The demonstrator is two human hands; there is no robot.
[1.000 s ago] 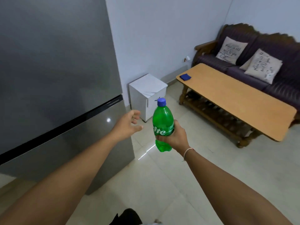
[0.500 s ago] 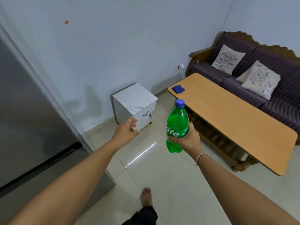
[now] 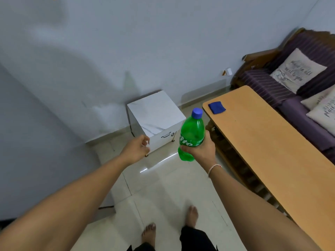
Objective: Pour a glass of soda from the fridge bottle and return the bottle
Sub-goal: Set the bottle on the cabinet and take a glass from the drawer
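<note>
My right hand [image 3: 201, 151] grips a green soda bottle [image 3: 192, 130] with a blue cap [image 3: 197, 112], held upright above the tiled floor just left of a long wooden table [image 3: 272, 142]. My left hand [image 3: 136, 150] hangs empty to the left of the bottle, its fingers loosely curled, a short gap apart from it. The grey fridge [image 3: 27, 160] shows only as a side panel at the far left. No glass is in view.
A small white cabinet [image 3: 155, 116] stands against the wall beyond my hands. A blue cloth [image 3: 216, 107] lies on the table's far end. A purple sofa [image 3: 299, 84] with printed cushions sits behind the table. My bare feet [image 3: 192, 216] are on the tiles below.
The view has swung right, away from the fridge, which has slid to the left edge. The bottle stays in my right hand. The table and sofa appear nearer.
</note>
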